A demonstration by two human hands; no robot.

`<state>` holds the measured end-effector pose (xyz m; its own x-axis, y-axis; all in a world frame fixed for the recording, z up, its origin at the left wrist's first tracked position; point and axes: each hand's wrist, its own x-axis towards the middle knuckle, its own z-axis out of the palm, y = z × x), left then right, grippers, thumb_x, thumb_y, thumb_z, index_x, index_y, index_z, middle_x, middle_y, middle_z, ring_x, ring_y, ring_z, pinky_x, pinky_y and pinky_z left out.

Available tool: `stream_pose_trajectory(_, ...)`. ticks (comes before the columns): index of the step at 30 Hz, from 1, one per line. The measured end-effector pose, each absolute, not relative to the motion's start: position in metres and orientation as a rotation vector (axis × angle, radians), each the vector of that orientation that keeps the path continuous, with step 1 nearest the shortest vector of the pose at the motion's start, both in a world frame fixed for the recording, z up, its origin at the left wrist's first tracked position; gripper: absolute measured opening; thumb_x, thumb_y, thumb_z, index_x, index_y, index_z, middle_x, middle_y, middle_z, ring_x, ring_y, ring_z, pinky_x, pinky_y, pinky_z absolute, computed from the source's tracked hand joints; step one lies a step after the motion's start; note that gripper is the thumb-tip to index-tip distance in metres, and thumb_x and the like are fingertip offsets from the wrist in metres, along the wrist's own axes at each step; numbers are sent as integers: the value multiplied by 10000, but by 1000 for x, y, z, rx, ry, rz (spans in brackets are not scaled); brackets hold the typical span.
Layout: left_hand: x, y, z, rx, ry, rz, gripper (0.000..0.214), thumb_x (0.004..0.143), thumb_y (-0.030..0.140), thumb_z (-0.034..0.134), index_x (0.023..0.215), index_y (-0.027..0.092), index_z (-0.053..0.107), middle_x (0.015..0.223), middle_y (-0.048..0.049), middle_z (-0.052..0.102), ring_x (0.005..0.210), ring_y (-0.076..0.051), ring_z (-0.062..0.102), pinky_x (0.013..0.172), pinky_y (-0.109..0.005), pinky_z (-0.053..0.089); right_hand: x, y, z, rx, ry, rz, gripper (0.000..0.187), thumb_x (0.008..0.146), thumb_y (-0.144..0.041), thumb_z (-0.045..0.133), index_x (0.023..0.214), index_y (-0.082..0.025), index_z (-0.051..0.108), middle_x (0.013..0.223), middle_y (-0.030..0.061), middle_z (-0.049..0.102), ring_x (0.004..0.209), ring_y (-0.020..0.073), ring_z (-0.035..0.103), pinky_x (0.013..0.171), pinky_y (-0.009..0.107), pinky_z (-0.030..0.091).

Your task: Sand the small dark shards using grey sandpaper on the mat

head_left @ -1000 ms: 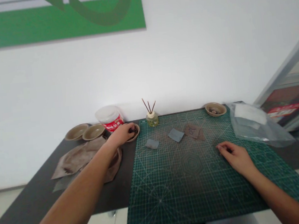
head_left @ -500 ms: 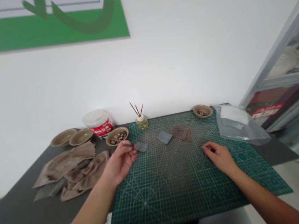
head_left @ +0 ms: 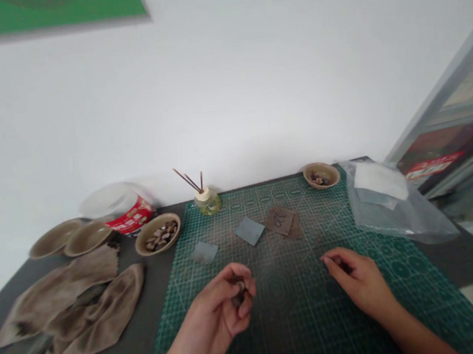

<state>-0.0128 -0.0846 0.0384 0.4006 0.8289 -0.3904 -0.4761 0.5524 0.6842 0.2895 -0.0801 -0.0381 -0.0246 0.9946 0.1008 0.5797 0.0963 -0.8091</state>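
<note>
My left hand (head_left: 222,305) is closed over the cutting mat, its fingers curled round a small brown piece (head_left: 239,296) with a pale spot. Whether the piece is stone or wood I cannot tell. To the right, my right hand (head_left: 357,277) is low over the mat, thumb and fingertips pinched together; a dark patch shows inside, too hidden to name. Beyond the hands lie a grey sandpaper-like square (head_left: 249,231), another grey square (head_left: 204,252) and overlapping brown squares (head_left: 280,220), the top one marked in dark writing. Similar brown pieces fill a bowl (head_left: 139,247) at the left.
The green cutting mat (head_left: 278,330) covers much of the dark table. Left are brown cloths (head_left: 104,326), two more bowls (head_left: 46,242) and a red-labelled plastic tub (head_left: 133,216). A reed diffuser (head_left: 207,201), a small bowl (head_left: 333,180) and a clear bag (head_left: 401,219) line the back.
My left hand has moved right and nearer, from beside the filled bowl to over the mat, with the brown piece in it. My right hand keeps its pinch. The view has shifted right.
</note>
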Motion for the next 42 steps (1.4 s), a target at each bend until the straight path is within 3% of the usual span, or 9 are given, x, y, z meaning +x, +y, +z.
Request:
stream_pose_trajectory(7, 3, -72, 37, 650, 826, 669, 252, 934, 243, 522, 1168, 208, 436, 1020, -120, 678, 526, -105, 576, 417, -189, 340, 291, -83, -37, -1623, -1758, 748, 219, 918, -403, 537, 909, -254, 697, 882, 26, 702, 812, 203, 639, 745, 313, 490)
stream_pose_trajectory(13, 9, -79, 28, 665, 807, 694, 261, 935, 311, 553, 1129, 200, 418, 1132, -161, 667, 605, -117, 629, 476, -200, 388, 287, -74, -34, -1589, -1731, 722, 235, 916, -392, 524, 881, -233, 694, 795, 10, 687, 735, 183, 632, 694, 293, 479)
stream_pose_trajectory(16, 10, -86, 22, 699, 802, 696, 246, 921, 352, 581, 1031, 194, 429, 1043, -135, 694, 553, -89, 584, 474, -195, 358, 287, -74, -34, -1581, -1727, 683, 250, 912, -395, 517, 882, -225, 698, 772, 11, 682, 721, 185, 629, 687, 291, 473)
stream_pose_trajectory(19, 7, -91, 16, 758, 751, 646, 264, 916, 421, 573, 936, 192, 445, 788, -62, 692, 437, -60, 473, 419, -188, 251, 286, -74, -36, -1596, -1732, 657, 262, 904, -408, 515, 890, -225, 704, 741, 9, 673, 695, 187, 622, 668, 291, 467)
stream_pose_trajectory(23, 0, -96, 11, 782, 724, 621, 283, 884, 455, 608, 923, 195, 504, 562, 57, 513, 396, -49, 350, 401, -199, 168, 283, -73, -39, -1631, -1759, 626, 279, 899, -421, 505, 879, -226, 703, 732, 13, 671, 691, 197, 620, 676, 310, 471)
stream_pose_trajectory(27, -4, -96, 8, 806, 766, 630, 240, 846, 354, 672, 985, 178, 589, 609, 66, 458, 460, -48, 367, 461, -204, 249, 284, -72, -42, -1653, -1747, 606, 271, 886, -427, 526, 903, -227, 708, 782, 19, 691, 725, 201, 633, 698, 318, 481)
stream_pose_trajectory(34, -4, -96, 7, 950, 866, 600, 260, 875, 319, 589, 1079, 171, 649, 765, -8, 592, 558, -77, 477, 513, -219, 304, 285, -72, -40, -1641, -1640, 729, 315, 894, -468, 524, 918, -214, 708, 714, 3, 677, 680, 187, 629, 651, 290, 468)
stream_pose_trajectory(37, -2, -97, 9, 992, 956, 643, 253, 891, 349, 573, 1074, 177, 604, 692, 5, 604, 521, -84, 475, 487, -211, 283, 280, -58, -26, -1550, -1731, 791, 294, 907, -446, 516, 919, -216, 698, 725, 3, 677, 674, 179, 623, 654, 288, 467)
stream_pose_trajectory(42, 8, -93, 16, 1034, 1114, 741, 212, 869, 370, 611, 963, 194, 540, 597, 31, 607, 458, -92, 474, 467, -206, 319, 277, -16, -3, -1475, -1915, 535, 229, 900, -365, 523, 994, -224, 677, 874, 37, 680, 749, 192, 607, 720, 325, 471)
